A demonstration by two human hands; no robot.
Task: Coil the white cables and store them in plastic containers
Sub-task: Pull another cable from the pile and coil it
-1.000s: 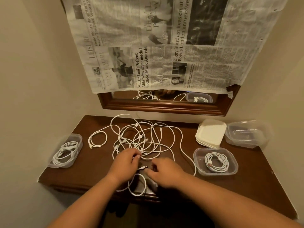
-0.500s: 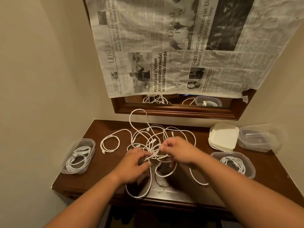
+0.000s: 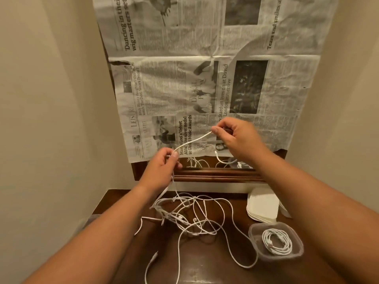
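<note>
Cable (image 3: 192, 141) stretched above the tangle (image 3: 190, 218) on the table (image 3: 205, 263) is pinched by left hand (image 3: 164, 163) and right hand (image 3: 238, 139) fingers (image 3: 214, 131), while right of the tangle one container (image 3: 254, 229) holds a finished coil (image 3: 276, 240), so seemingly several cables are left.

left grip (image 3: 162, 167) and right grip (image 3: 235, 138) raised, both pinching, right higher.

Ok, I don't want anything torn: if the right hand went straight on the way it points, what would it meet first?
Probably the newspaper hung over the wood-framed mirror, just beyond the right hand, which pinches the white cable. Depth is unclear, so I cannot tell how near it is.
</note>
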